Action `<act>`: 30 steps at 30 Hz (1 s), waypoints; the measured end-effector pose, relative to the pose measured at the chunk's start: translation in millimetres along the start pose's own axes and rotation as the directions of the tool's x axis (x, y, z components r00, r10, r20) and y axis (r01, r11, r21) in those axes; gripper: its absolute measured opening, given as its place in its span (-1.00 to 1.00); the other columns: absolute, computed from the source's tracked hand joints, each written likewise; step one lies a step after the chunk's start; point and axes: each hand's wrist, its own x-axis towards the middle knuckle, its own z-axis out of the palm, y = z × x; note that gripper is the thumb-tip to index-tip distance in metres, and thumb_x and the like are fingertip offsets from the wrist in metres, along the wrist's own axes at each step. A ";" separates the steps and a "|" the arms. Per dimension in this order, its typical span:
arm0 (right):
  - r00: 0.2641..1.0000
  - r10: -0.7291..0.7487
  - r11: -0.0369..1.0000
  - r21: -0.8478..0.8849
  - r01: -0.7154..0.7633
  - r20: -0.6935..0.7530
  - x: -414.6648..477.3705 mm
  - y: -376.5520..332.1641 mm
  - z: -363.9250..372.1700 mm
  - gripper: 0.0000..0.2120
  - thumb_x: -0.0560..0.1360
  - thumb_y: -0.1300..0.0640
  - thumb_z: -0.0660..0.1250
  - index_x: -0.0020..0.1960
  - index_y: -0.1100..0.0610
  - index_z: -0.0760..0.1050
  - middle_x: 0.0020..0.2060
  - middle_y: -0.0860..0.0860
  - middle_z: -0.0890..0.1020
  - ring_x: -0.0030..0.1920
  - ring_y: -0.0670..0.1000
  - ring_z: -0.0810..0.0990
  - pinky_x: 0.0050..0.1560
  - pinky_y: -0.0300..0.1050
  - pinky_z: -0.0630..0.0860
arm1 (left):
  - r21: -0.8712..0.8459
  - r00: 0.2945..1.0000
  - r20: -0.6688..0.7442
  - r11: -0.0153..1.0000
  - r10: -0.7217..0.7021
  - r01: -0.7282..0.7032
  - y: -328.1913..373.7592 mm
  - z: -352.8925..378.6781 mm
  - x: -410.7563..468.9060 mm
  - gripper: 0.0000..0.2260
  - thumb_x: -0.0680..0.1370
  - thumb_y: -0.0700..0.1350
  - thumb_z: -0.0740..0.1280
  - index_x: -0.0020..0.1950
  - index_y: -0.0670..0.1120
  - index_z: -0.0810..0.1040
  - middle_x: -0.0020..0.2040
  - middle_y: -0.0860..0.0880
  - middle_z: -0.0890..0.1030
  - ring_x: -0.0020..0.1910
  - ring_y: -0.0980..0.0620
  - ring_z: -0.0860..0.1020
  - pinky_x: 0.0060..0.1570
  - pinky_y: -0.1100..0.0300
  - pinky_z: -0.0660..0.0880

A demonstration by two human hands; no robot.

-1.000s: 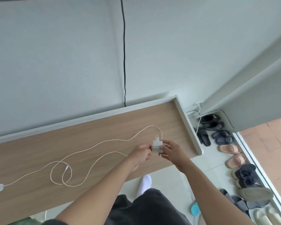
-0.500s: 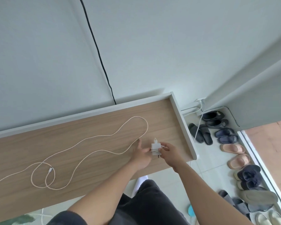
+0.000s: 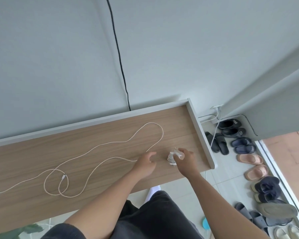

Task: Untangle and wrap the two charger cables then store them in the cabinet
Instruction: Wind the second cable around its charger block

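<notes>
White bundle: your right hand has its fingers closed on the wrapped charger, low over the bench near its right end.
Left hand: your left hand is half open and empty, beside the loose cable.
Loose cable: it sprawls across the bench, looped on itself near its plug.
Risk: tug that loop and it may knot; slacken your grip and the bundle could unwind.
Cabinet: not in view.

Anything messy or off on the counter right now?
One cable sprawls unwrapped across the wooden counter, crossing itself in a loop near its loose plug tip. The other charger looks already wound, under the right hand. Nothing looks damaged.
</notes>
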 end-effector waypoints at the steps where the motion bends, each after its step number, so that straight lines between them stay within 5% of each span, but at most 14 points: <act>1: 0.999 -0.024 1.000 -0.019 0.024 -0.022 -6.0 -6.5 2.4 -0.53 0.64 -0.02 0.42 0.53 0.02 0.51 0.48 0.15 0.44 0.49 0.20 0.42 0.53 0.09 0.36 | -0.019 1.000 -0.016 1.000 0.003 -0.003 -6.3 -9.0 -6.2 -0.48 0.66 -0.22 0.24 0.63 0.02 0.46 0.58 0.03 0.52 0.47 -0.02 0.55 0.40 0.16 0.45; 7: 0.988 -0.149 0.977 -0.149 0.153 0.036 -39.6 -63.4 45.2 -0.50 0.63 -0.01 0.41 0.54 0.05 0.51 0.50 0.14 0.48 0.55 0.20 0.37 0.62 0.13 0.26 | -0.134 0.993 -0.110 0.991 -0.035 0.020 -71.4 -77.9 -54.1 -0.59 0.64 -0.23 0.23 0.42 0.09 0.58 0.29 0.16 0.70 0.11 -0.04 0.70 -0.17 0.23 0.50; 15: 0.930 -0.302 0.933 -0.136 0.334 0.210 -97.1 -146.1 166.2 -0.51 0.64 -0.08 0.45 0.52 0.04 0.52 0.45 0.12 0.55 0.53 0.19 0.45 0.60 0.12 0.32 | -0.282 0.923 -0.334 0.955 -0.191 0.096 -210.8 -190.9 -143.3 -0.68 0.59 -0.13 0.27 0.21 0.22 0.64 0.25 0.16 0.71 0.11 -0.01 0.74 0.22 -0.11 0.66; 19: 0.890 -0.359 0.897 -0.159 0.412 0.280 -128.5 -188.5 230.9 -0.52 0.63 -0.05 0.46 0.51 0.03 0.53 0.44 0.09 0.58 0.52 0.17 0.47 0.56 0.08 0.36 | -0.347 0.856 -0.434 0.929 -0.281 0.129 -267.3 -243.2 -195.4 -0.69 0.68 -0.21 0.28 0.31 0.09 0.66 0.22 0.12 0.70 0.07 0.02 0.74 0.11 -0.04 0.69; 30: 0.768 -0.378 0.779 -0.272 0.566 0.516 -177.3 -264.4 389.2 -0.48 0.63 -0.01 0.42 0.57 0.03 0.48 0.48 0.06 0.54 0.54 0.13 0.47 0.53 0.00 0.39 | -0.242 0.715 -0.614 0.941 -0.336 0.234 -393.8 -339.1 -273.5 -0.65 0.69 -0.24 0.29 0.47 -0.12 0.61 0.36 -0.10 0.65 0.37 -0.17 0.62 0.32 0.03 0.53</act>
